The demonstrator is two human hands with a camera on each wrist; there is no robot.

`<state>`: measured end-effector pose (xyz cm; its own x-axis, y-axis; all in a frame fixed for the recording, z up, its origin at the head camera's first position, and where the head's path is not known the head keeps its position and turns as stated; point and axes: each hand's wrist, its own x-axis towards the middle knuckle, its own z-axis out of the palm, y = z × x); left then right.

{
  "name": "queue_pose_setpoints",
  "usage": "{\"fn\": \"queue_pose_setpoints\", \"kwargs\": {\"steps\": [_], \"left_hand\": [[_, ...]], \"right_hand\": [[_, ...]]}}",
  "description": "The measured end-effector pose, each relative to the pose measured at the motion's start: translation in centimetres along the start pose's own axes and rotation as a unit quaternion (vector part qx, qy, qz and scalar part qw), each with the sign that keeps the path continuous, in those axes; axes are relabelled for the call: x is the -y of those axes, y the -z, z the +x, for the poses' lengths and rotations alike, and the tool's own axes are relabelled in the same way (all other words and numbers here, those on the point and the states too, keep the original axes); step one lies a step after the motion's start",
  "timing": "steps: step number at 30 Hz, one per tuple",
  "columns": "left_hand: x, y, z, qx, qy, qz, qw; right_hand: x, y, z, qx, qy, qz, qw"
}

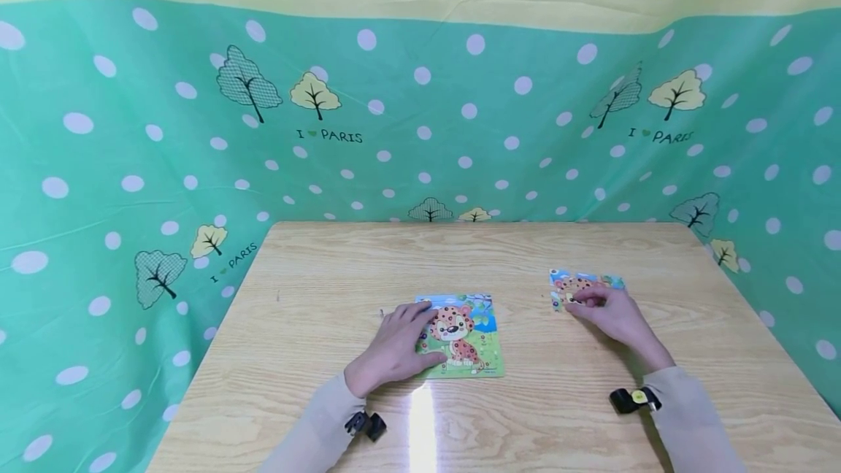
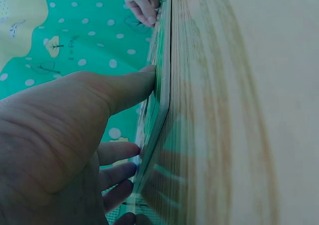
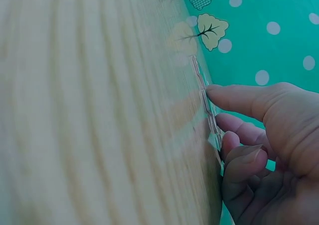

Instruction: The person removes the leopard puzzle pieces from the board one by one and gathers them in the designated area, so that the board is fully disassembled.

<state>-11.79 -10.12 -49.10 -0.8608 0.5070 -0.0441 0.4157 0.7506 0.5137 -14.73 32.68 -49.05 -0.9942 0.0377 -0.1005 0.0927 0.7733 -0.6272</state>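
We see the left hand (image 1: 394, 347) with fingers extended and thumb apart, resting on a square green-and-blue leopard-picture board (image 1: 468, 341) on the pale wood-grained table (image 1: 525, 414). Rightward, the right hand (image 1: 616, 318) — fingers bent — touches flat, colourful leopard-picture pieces (image 1: 570, 285); we cannot tell whether it pinches one.

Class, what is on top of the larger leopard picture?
The left hand lies over the left edge of the larger leopard picture; the leopard's face shows. Print beneath the hand cannot be seen.
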Motion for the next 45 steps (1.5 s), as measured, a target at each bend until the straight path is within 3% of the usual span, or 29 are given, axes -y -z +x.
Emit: {"fn": "queue_pose_setpoints", "kwargs": {"steps": [14, 24, 33, 45], "left_hand": [[0.1, -0.1, -0.1, -0.003, -0.005, 0.001, 1.0], [0.1, -0.2, 0.0, -0.001, -0.006, 0.001, 1.0], [0.1, -0.2, 0.0, -0.005, -0.005, -0.005, 1.0], [0.0, -0.1, -0.1, -0.005, -0.003, -0.003, 1.0]], "right_hand": [[-0.3, 0.2, -0.2, 0.005, 0.016, 0.014, 0.9998], [0.7, 0.9, -0.6, -0.011, -0.024, 0.085, 0.9961], [2.5, -0.7, -0.4, -0.018, 0.053, 0.072, 0.9958], [4.3, -3.2, -0.6, 0.016, 0.077, 0.077, 0.9939]]}}
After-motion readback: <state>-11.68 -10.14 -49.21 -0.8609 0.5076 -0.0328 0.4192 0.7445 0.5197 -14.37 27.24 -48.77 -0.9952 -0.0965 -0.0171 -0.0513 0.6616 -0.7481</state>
